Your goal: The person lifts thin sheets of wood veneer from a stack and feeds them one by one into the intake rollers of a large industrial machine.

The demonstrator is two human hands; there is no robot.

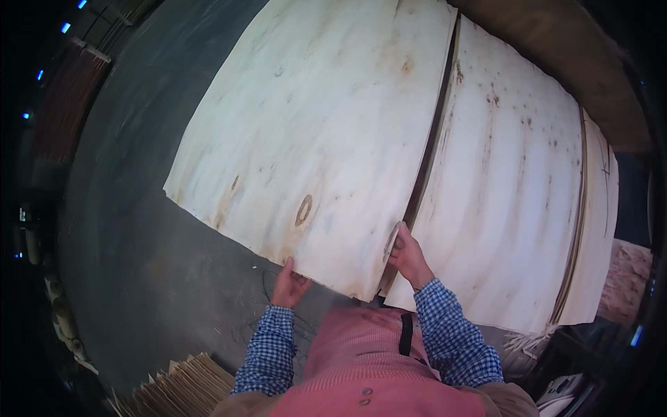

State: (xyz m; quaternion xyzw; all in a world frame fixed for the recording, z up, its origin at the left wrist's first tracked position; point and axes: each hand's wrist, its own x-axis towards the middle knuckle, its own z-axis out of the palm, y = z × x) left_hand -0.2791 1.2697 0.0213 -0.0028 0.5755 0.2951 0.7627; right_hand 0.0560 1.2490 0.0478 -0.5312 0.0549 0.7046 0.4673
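Observation:
A large pale wood veneer sheet (313, 132) with brown knots is lifted and tilted out to the left. My left hand (288, 285) grips its near edge from below. My right hand (408, 256) holds the sheet's near right corner, where it meets the stack. Beside it on the right lies a stack of similar pale veneer sheets (507, 187), spotted with dark marks. Both forearms wear blue checked sleeves and come up from the lower edge.
A dark grey concrete floor (139, 208) spreads to the left. A pile of thin brown veneer strips (180, 389) lies at lower left. Rough board (629, 278) sits at the right rim, dark clutter at lower right.

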